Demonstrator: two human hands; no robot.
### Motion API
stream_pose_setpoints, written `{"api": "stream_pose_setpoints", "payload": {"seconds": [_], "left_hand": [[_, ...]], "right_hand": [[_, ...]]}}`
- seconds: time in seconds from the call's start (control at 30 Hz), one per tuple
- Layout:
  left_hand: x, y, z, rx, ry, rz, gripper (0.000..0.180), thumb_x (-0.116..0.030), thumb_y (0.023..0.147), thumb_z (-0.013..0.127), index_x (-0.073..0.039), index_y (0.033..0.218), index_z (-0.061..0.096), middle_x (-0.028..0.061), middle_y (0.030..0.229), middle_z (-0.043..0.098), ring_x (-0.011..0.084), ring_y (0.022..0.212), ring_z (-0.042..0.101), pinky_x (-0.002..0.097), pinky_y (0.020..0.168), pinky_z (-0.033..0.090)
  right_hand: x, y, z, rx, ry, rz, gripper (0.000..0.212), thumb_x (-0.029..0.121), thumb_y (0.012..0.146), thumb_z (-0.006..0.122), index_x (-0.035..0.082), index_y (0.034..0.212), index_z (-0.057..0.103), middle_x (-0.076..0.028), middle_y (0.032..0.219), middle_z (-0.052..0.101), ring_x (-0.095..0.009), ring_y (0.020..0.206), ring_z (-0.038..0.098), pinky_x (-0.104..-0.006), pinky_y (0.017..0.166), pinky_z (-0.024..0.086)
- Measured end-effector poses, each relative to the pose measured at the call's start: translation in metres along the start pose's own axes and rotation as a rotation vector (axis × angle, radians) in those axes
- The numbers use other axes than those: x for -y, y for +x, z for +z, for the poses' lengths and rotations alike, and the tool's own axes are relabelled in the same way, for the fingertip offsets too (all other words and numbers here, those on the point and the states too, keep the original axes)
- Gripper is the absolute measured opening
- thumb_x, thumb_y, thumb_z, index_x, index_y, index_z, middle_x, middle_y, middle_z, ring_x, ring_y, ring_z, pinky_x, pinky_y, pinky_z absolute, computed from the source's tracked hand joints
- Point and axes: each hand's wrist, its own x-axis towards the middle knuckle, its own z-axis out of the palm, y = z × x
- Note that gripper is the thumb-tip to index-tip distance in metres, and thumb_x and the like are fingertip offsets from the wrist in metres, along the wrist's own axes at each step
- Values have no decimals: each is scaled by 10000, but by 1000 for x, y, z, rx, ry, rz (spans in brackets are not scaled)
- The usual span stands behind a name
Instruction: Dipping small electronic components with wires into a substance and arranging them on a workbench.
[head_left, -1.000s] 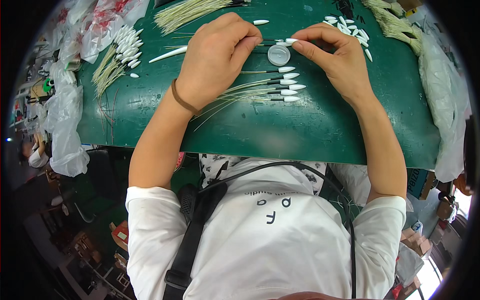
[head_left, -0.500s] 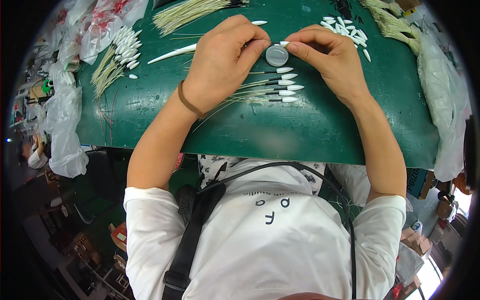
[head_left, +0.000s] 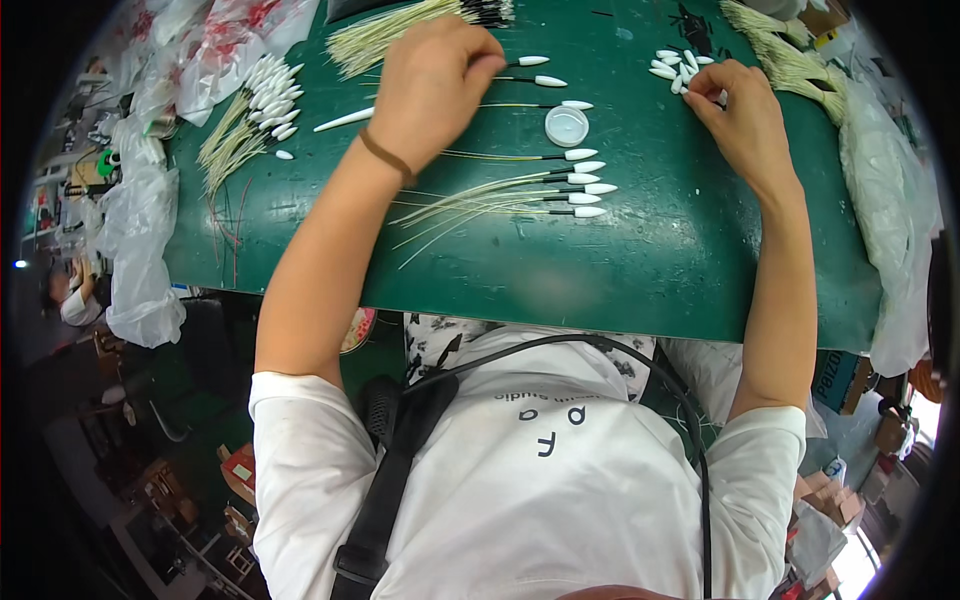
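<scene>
Clear dish (head_left: 567, 142), contents unclear; left hand (head_left: 438, 82) near, right hand (head_left: 743, 122) at white tips (head_left: 664, 73); cannot tell either grip.

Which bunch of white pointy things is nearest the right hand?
The loose white pile at upper right, by the right hand; the middle row and left bunch lie farther away, with pale stems.

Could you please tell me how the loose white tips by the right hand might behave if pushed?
The white tips would probably roll, being rounded and loose on the green table. They look smooth, so perhaps slippery to pinch.
</scene>
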Motion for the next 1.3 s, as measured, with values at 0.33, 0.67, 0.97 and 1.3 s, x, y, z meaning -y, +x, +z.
{"api": "stream_pose_setpoints", "payload": {"seconds": [0.33, 0.67, 0.97, 1.3], "left_hand": [[37, 30, -6, 58, 265, 12, 46, -117, 776, 715, -90, 795, 683, 97, 871, 600, 318, 899, 565, 437, 769, 426], [52, 26, -5, 19, 76, 66, 45, -68, 822, 662, -54, 863, 650, 110, 887, 602, 331, 867, 574, 439, 758, 435], [17, 27, -27, 56, -253, -75, 108, -44, 809, 679, -22, 911, 651, 116, 886, 615, 329, 864, 583, 438, 763, 455], [-33, -2, -22, 49, 49, 446, 157, -12, 782, 700, -56, 930, 671, 69, 902, 601, 268, 800, 594, 373, 683, 464]], "right_hand": [[4, 0, 3, -60, 1, -12, 138, 134, 843, 692, 18, 905, 649, -106, 885, 629, -300, 891, 583, -408, 800, 479], [9, 2, 0, -124, 44, -7, 140, 143, 867, 680, 22, 924, 641, -104, 890, 615, -295, 898, 588, -401, 803, 480], [17, 1, -2, -122, 56, 11, 140, 147, 874, 681, 24, 929, 642, -98, 893, 613, -285, 913, 597, -394, 810, 483], [17, 1, 1, -162, 150, -43, 136, 130, 876, 687, 43, 971, 643, -25, 860, 578, -162, 703, 480, -291, 649, 430]]}}
